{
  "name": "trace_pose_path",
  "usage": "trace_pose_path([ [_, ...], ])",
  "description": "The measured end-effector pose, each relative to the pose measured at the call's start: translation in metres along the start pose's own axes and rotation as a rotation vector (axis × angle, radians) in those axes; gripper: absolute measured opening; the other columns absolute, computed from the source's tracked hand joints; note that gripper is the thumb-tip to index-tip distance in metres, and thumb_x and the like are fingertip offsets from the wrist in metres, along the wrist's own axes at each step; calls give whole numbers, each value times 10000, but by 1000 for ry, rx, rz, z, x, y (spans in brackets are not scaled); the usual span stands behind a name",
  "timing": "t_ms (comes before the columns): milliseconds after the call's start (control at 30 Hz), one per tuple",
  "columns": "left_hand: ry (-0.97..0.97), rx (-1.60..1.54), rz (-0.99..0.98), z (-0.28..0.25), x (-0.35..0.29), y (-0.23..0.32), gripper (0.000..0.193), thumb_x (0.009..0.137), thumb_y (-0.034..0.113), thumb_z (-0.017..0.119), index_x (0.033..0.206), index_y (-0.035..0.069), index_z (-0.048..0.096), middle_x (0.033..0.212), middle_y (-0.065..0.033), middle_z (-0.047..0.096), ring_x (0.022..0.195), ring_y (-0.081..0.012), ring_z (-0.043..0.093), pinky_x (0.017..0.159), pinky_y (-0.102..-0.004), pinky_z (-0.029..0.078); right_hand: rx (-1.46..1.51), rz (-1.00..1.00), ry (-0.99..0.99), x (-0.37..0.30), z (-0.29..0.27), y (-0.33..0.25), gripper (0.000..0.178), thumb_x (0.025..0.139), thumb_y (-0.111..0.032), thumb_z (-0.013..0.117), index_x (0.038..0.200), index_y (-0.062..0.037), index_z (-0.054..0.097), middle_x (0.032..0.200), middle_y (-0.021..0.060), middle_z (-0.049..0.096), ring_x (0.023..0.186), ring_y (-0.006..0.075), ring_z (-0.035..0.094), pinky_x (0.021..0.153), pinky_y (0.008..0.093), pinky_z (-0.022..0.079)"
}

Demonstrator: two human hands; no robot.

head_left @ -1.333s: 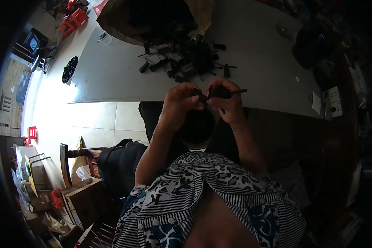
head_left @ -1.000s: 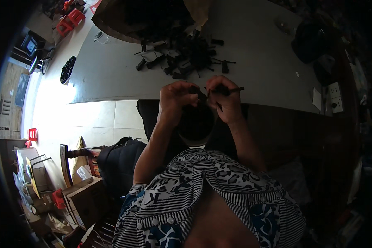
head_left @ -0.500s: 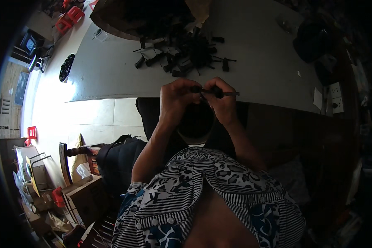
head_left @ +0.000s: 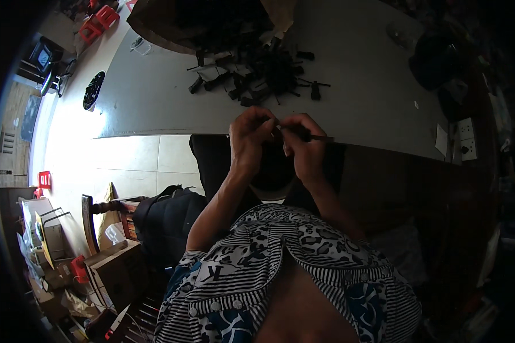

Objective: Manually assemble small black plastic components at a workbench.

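Close together at the near edge of the grey table [head_left: 154, 114], my two hands work on a small item. My right hand [head_left: 306, 146] is closed around a small black part with a thin dark bar [head_left: 321, 138] that sticks out to the right. Against it, my left hand [head_left: 249, 136] pinches with thumb and fingertips; what lies in that pinch is mostly hidden. Just beyond my hands a loose pile of small black parts [head_left: 277, 71], several with thin rods, is spread on the table.
A large brown sack [head_left: 166, 31] with dark contents lies behind the pile. Below my hands sits a dark round container [head_left: 272, 174]. Farther left are a tub of black pieces [head_left: 94, 91] and a clear plastic cup [head_left: 142, 47]. A wooden chair [head_left: 87, 223] and cardboard box [head_left: 114, 268] stand lower left.
My hands have turned and drawn closer together, covering more of the black part. The thin bar now points slightly downward and sits a little lower.
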State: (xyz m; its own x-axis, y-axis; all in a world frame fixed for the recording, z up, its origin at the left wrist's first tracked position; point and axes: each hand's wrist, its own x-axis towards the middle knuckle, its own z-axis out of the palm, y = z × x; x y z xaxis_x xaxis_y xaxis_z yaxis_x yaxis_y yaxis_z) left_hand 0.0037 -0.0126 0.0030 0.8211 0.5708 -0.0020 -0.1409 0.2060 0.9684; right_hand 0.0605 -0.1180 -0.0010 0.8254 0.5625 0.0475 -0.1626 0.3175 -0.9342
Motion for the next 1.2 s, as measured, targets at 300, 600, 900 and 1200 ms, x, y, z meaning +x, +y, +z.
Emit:
trace_pose_path([
  [300, 55, -29, 36, 2, 7, -1, 64, 778, -21, 516, 833, -7, 545, 754, -50, 576, 613, -114, 568, 569, -206, 430, -696, -374, 1, 13, 5, 9, 188, 709, 31, 650, 841, -29, 530, 742, 0, 542, 667, 56, 477, 570, 210, 416],
  [600, -254, -63, -88, -27, 17, 6, 267, 752, -30, 530, 1011, 33, 539, 878, -12, 555, 851, -107, 532, 754, -227, 435, 298, 315, -157, 26, -23, 5, 112, 794, -38, 578, 895, -2, 546, 744, 41, 536, 576, 107, 471, 502, 243, 397],
  [900, -409, -191, -177, -41, 11, -9, 406, 670, -118, 559, 1036, 53, 526, 922, -9, 546, 880, -111, 541, 722, -234, 478, 393, 461, -170, 15, -24, 12, 94, 820, -41, 546, 913, -28, 539, 754, 35, 522, 598, 115, 465, 520, 245, 387],
  [1200, -333, -202, -231, -35, 7, -4, 244, 700, -30, 604, 934, 10, 546, 881, -29, 582, 820, -125, 558, 742, -255, 451, 563, 483, -110, 11, -23, 15, 66, 821, -48, 547, 882, -22, 539, 714, 29, 495, 589, 123, 459, 523, 250, 388],
])
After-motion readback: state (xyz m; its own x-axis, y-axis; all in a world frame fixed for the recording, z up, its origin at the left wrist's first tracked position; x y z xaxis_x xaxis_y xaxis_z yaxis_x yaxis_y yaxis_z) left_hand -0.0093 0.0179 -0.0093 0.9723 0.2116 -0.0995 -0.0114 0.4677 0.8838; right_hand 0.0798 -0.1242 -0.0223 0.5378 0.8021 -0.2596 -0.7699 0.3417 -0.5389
